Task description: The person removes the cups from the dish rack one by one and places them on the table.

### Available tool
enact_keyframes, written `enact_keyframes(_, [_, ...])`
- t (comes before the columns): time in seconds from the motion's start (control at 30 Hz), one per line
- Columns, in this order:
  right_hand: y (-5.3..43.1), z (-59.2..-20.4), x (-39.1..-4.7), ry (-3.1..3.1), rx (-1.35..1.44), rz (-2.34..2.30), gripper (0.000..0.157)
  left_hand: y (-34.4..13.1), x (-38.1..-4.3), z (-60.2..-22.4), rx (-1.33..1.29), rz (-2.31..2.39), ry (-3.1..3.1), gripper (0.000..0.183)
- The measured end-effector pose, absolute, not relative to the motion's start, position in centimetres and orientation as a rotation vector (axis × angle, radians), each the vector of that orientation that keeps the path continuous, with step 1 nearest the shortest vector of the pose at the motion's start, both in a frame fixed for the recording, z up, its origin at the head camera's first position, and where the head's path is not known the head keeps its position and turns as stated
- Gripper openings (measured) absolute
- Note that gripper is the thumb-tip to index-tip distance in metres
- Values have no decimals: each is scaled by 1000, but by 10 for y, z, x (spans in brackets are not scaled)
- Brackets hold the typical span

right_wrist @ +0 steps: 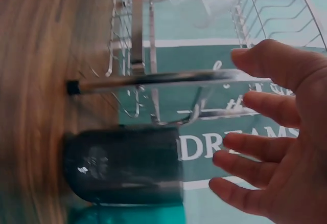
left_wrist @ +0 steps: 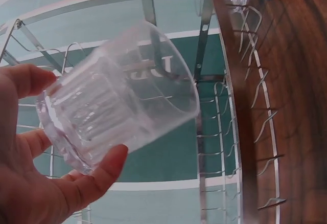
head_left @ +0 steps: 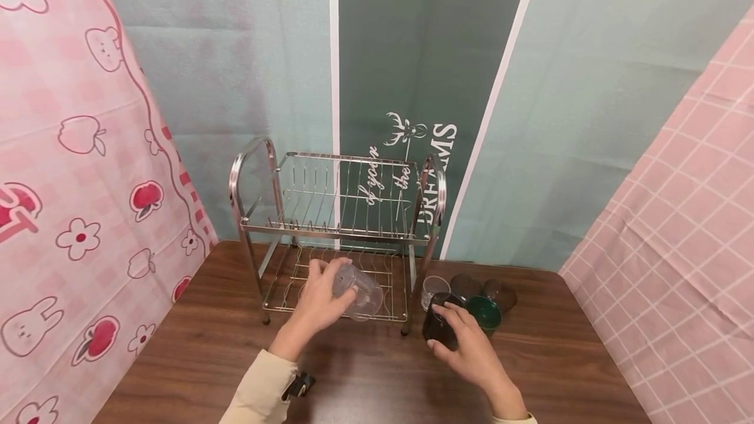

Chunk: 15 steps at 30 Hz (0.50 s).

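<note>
My left hand (head_left: 320, 298) grips a clear ribbed cup (head_left: 366, 296) by its base, thumb on one side and fingers on the other. The cup (left_wrist: 122, 96) is tilted on its side, its mouth pointing away from the palm, in front of the rack's lower tier. My right hand (head_left: 471, 344) is just above a dark cup (head_left: 434, 329) at the rack's right side. In the right wrist view the right hand's fingers (right_wrist: 250, 170) are spread and apart from the dark cup (right_wrist: 127, 165), holding nothing.
A two-tier metal dish rack (head_left: 330, 235) stands on the wooden table (head_left: 377, 378). Right of it are a green cup (head_left: 487, 319), a clear cup (head_left: 436, 285) and brownish see-through cups (head_left: 501, 294) close together. Patterned cloths (head_left: 412, 51) hang behind and at both sides.
</note>
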State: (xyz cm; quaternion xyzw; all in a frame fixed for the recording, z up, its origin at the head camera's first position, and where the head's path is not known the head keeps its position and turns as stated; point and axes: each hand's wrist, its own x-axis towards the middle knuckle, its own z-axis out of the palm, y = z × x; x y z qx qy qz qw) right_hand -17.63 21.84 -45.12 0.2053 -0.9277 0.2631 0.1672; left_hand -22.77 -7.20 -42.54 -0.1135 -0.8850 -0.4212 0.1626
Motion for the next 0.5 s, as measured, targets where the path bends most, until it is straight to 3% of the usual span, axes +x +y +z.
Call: enact_keyframes(0.5, [202, -475, -180, -2393, 597, 1149, 60, -63, -223, -451, -302, -1533, -2361, 42])
